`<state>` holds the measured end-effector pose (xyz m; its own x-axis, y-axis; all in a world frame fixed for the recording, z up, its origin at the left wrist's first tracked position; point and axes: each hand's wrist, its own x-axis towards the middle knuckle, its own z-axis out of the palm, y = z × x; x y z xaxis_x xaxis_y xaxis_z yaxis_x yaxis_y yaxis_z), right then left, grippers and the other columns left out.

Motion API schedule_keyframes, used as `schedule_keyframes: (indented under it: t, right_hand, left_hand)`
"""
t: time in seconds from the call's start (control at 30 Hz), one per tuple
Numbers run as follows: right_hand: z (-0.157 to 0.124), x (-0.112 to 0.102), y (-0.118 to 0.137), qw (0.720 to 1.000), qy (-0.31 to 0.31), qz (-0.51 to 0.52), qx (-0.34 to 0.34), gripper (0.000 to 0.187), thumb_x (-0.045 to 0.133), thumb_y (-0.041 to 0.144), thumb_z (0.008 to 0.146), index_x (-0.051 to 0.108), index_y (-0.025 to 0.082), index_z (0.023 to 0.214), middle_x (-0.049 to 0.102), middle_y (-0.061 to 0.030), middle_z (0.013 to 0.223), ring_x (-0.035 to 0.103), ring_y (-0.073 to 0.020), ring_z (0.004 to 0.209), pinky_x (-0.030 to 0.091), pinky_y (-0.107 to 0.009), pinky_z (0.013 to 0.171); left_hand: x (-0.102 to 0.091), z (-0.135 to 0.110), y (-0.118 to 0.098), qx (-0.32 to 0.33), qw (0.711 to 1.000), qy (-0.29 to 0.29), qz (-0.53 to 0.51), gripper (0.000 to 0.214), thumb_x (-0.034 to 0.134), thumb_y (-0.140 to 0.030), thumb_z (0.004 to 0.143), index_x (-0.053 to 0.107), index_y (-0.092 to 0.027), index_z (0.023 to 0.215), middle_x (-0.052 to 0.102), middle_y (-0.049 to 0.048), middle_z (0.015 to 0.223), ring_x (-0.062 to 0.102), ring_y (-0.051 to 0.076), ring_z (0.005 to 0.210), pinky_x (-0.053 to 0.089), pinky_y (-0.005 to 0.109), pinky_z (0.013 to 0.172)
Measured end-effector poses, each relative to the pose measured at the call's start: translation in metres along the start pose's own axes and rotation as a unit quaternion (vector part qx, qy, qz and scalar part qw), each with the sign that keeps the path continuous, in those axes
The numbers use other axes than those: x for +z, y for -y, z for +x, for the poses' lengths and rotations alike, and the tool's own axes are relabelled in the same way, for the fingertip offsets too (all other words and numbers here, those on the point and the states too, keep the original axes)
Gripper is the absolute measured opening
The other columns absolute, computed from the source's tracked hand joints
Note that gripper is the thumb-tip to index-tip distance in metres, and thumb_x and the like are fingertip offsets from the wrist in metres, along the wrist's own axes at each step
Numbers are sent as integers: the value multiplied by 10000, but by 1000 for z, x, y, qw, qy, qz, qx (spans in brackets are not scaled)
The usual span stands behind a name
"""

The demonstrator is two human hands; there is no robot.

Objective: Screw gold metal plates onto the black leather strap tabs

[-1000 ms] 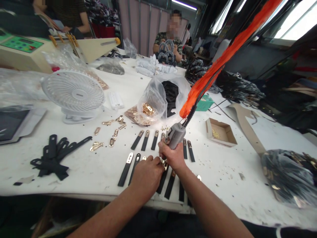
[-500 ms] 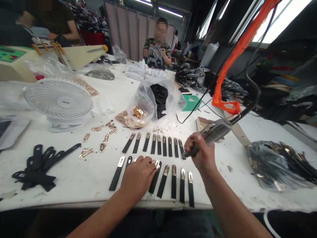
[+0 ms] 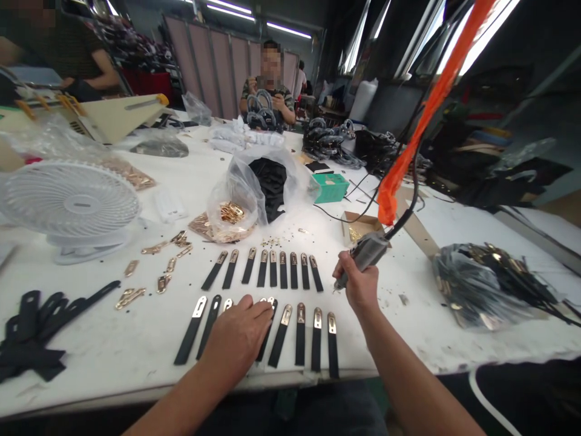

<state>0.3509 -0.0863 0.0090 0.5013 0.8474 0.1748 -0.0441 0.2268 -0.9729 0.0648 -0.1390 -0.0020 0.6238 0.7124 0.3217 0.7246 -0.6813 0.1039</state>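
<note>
Two rows of black straps with gold metal ends (image 3: 281, 269) lie on the white table (image 3: 136, 339). My left hand (image 3: 238, 339) rests flat on straps in the near row (image 3: 299, 333), its fingers stretched over the gold tips. My right hand (image 3: 358, 284) is closed round a grey powered screwdriver (image 3: 365, 254), tilted, its tip just right of the far row and above the table. A black cable with an orange wrap (image 3: 422, 115) rises from the tool.
A white fan (image 3: 68, 206) stands at the left. Black strap pieces (image 3: 31, 333), loose gold clasps (image 3: 157, 272), a plastic bag of clasps (image 3: 236, 206), a small cardboard box (image 3: 358, 227) and a bag of parts (image 3: 485, 284) lie around. Other people sit at the far side.
My right hand lifted the screwdriver off the near-row strap and carried it right. My left hand flattened onto the near row. The view shifted left to right.
</note>
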Motion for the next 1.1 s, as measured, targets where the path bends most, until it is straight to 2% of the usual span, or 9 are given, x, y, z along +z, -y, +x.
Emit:
schedule_keyframes:
  t: [0.17,0.3,0.43,0.53,0.67,0.8,0.9,1.1]
  right_hand:
    - [-1,-4,2,1000,20,-24,3,408,882,519,799,701,153,800,650,-16,549,584,-165,495,482,-283,480]
    - [-2,0,7,1000,13,-17,-4,416,877,528,800,688,159,770,637,-16,538,570,-166,480,461,-284,460]
    - [-10,15,18,999,16,35,-7,410,867,536,811,690,166,785,605,5,528,558,-163,472,463,-291,467]
    - [-23,33,33,994,49,93,13,388,838,531,846,676,183,785,586,18,537,543,-153,468,464,-290,467]
    - [-46,61,53,980,107,159,50,406,820,546,855,640,201,739,550,30,544,522,-134,472,471,-272,460]
    - [-64,82,66,969,139,189,76,431,810,577,841,610,216,717,523,35,551,518,-135,488,454,-247,421]
    - [-71,91,69,962,160,205,81,426,816,572,837,611,218,723,524,35,562,517,-134,486,408,-234,397]
    - [-75,96,65,963,166,203,66,409,818,552,857,629,210,738,527,38,568,521,-130,490,396,-244,432]
  left_hand:
    - [-4,1,-4,1,1000,1,-4,210,566,-112,1019,757,-199,1032,782,64,1114,613,246,900,525,392,767]
    - [-5,1,-5,3,1000,-2,-9,216,570,-106,1010,759,-209,1033,775,64,1089,607,239,882,524,394,762]
    - [-4,0,-6,-3,1000,-7,-12,217,568,-111,1017,762,-203,1045,782,61,1121,623,242,909,529,397,780]
    - [-3,0,-7,-10,999,-32,-35,219,559,-134,1035,763,-196,1087,784,67,1143,647,241,950,542,398,827]
    - [-2,2,-13,-81,990,-81,-88,158,695,-276,1005,763,-196,1123,783,71,1052,684,243,960,554,380,835]
    - [-5,9,-22,-159,974,-93,-135,168,835,-368,907,788,-232,995,776,37,955,710,231,931,552,351,819]
    - [-8,13,-26,-188,962,-92,-175,117,830,-365,916,802,-253,896,770,15,909,715,203,890,535,322,792]
    - [-9,13,-26,-196,953,-75,-218,117,760,-273,972,814,-244,872,758,12,879,712,181,852,517,299,786]
